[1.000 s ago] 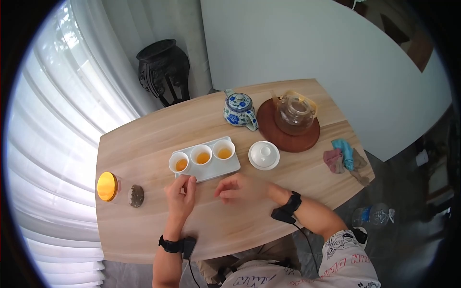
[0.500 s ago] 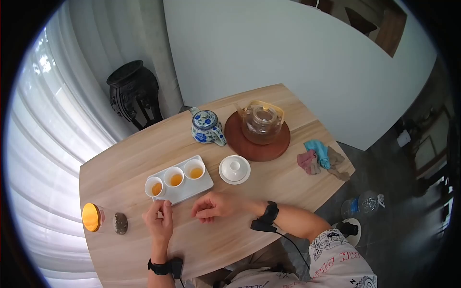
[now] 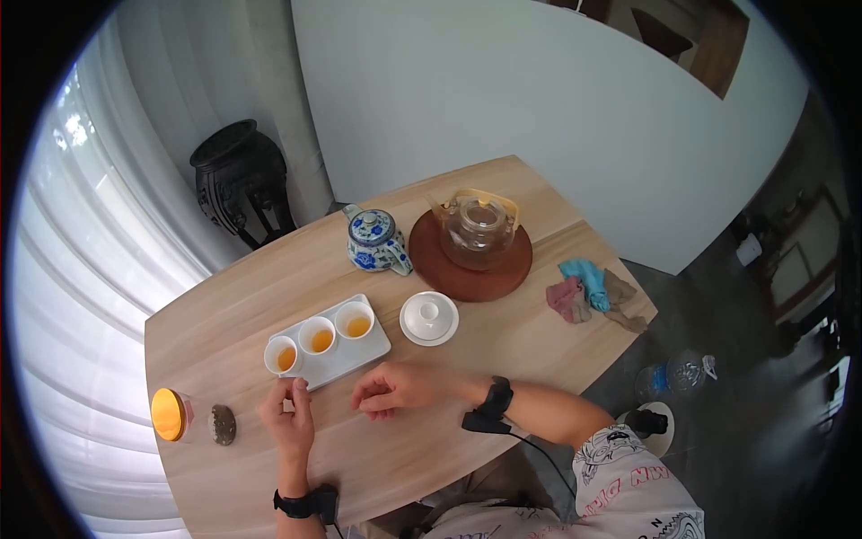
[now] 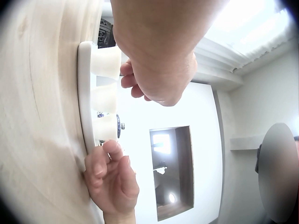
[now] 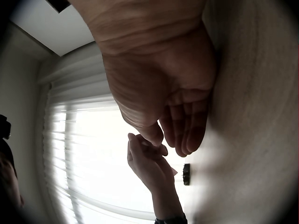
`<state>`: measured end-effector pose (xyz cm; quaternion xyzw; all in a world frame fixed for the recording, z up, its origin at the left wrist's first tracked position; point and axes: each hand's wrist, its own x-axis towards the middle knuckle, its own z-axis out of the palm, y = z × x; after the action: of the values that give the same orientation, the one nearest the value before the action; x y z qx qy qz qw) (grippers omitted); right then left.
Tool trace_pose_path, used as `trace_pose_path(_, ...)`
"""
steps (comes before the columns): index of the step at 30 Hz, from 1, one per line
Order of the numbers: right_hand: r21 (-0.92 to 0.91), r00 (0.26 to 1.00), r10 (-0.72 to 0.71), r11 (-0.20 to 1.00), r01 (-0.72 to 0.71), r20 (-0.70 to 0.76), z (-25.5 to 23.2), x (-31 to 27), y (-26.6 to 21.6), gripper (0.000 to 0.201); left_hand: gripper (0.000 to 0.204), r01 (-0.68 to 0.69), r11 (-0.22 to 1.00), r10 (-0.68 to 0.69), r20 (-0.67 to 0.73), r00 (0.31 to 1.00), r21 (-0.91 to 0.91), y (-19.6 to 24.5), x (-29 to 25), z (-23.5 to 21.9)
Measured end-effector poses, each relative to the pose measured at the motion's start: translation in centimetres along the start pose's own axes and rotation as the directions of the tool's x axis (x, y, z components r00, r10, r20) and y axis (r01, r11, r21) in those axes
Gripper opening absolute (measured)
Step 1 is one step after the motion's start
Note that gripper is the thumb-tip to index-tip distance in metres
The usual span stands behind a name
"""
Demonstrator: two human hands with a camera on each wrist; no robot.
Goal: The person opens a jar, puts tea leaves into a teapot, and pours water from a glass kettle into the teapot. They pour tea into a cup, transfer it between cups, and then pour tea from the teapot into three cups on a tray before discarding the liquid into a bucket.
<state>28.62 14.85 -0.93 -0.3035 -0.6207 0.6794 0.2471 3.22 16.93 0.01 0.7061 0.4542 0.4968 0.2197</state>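
Three white cups of amber liquid, one of them a cup (image 3: 355, 321) at the right end, stand in a row on a pale tray (image 3: 346, 364). Just below the tray's left end, my left hand (image 3: 289, 420) is raised with loosely curled fingers and holds nothing; the left wrist view shows this hand (image 4: 154, 56) beside the cups. Palm facing inward, my right hand (image 3: 395, 390) rests by the table surface, its fingers loosely bent around nothing, as the right wrist view shows this hand (image 5: 163, 88). A white lidded bowl (image 3: 429, 319) sits beyond it.
Behind the tray are a blue-and-white teapot (image 3: 375, 241) and a glass teapot (image 3: 479, 235) on a round brown board (image 3: 507, 280). Crumpled cloths (image 3: 588, 286) lie at the right. A yellow-lidded jar (image 3: 169, 414) and a dark speckled object (image 3: 222, 425) are at the left.
The head view has swung, so the table and everything on it appear farther left and lower. Both hands remain near the tray's front edge, with little change in finger pose.
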Motion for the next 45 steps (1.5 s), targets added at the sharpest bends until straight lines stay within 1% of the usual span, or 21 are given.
trace_pose_path(4, -0.078, 0.999, 0.025, 0.997, -0.028, -0.029, 0.6, -0.6, -1.3, 0.029, 0.022, -0.033, 0.999, 0.033, -0.01, 0.999, -0.01, -0.2, 0.1, 0.2)
trace_pose_path(7, -0.107, 0.999, 0.001, 0.994, -0.005, -0.032, 0.7, -0.5, -0.9, 0.03, 0.023, -0.025, 0.999, 0.025, -0.006, 1.0, -0.023, 0.1, 0.1, 0.1)
trace_pose_path(10, -0.096, 0.999, 0.009, 0.995, -0.013, -0.041, 0.7, -0.5, -1.0, 0.03, 0.023, -0.008, 1.0, 0.008, -0.004, 1.0, -0.025, -0.1, 0.2, 0.1)
trace_pose_path(12, -0.051, 0.996, -0.048, 0.998, 0.044, -0.078, 0.9, -0.3, -0.6, 0.029, 0.024, -0.012, 0.999, 0.012, -0.002, 1.0, -0.032, -0.5, 0.1, 0.0)
trace_pose_path(13, -0.027, 0.992, -0.074, 0.997, 0.071, -0.098, 1.1, -0.4, -0.4, 0.028, 0.024, -0.016, 0.999, 0.015, -0.021, 1.0, -0.043, -0.6, 0.2, 0.0)
trace_pose_path(16, -0.029, 0.992, -0.009, 1.0, 0.005, -0.124, 1.1, -0.7, -1.2, 0.026, 0.024, -0.013, 0.997, 0.007, -0.078, 0.997, -0.078, -0.5, 0.5, -0.4)
trace_pose_path(19, -0.046, 0.989, -0.067, 0.997, 0.062, -0.129, 0.9, -0.3, -0.7, 0.025, 0.022, -0.006, 0.994, -0.01, -0.141, 0.99, -0.11, -0.7, 1.0, -1.1)
trace_pose_path(21, -0.101, 0.987, -0.068, 0.993, 0.054, -0.144, 1.0, -0.6, -1.5, 0.025, 0.022, 0.015, 0.992, -0.034, -0.158, 0.987, -0.121, -1.0, 1.0, -1.4)
trace_pose_path(23, -0.172, 0.991, -0.037, 0.985, 0.015, -0.128, 1.0, -0.3, -1.4, 0.025, 0.022, 0.008, 0.991, -0.033, -0.186, 0.982, -0.13, -0.9, 1.1, -1.4)
trace_pose_path(24, -0.166, 0.993, -0.033, 0.986, 0.014, -0.114, 1.1, 0.1, -0.9, 0.025, 0.022, 0.006, 0.993, -0.028, -0.197, 0.98, -0.115, -0.9, 1.1, -1.8)
trace_pose_path(26, -0.161, 0.991, -0.009, 0.987, -0.012, -0.131, 0.9, 0.1, 0.0, 0.025, 0.022, -0.006, 0.992, -0.017, -0.189, 0.982, -0.124, -0.9, 1.2, -1.7)
trace_pose_path(29, -0.118, 0.989, 0.118, 0.985, -0.129, -0.093, 0.7, 0.1, -0.9, 0.024, 0.022, -0.001, 0.985, -0.034, -0.203, 0.979, -0.171, -0.8, 1.4, -1.7)
trace_pose_path(32, -0.134, 0.987, 0.13, 0.981, -0.142, -0.096, 0.8, 0.0, -1.3, 0.024, 0.022, 0.01, 0.984, -0.049, -0.216, 0.975, -0.179, -0.6, 1.4, -1.6)
trace_pose_path(41, -0.212, 0.989, 0.108, 0.969, -0.128, -0.103, 0.7, -0.1, -1.9, 0.024, 0.021, -0.014, 0.995, -0.006, -0.198, 0.98, -0.103, -1.0, 1.4, -1.7)
trace_pose_path(45, -0.177, 0.991, 0.09, 0.978, -0.107, -0.099, 0.7, -0.1, -1.3, 0.024, 0.022, -0.019, 0.995, -0.001, -0.212, 0.977, -0.094, -0.9, 1.4, -1.4)
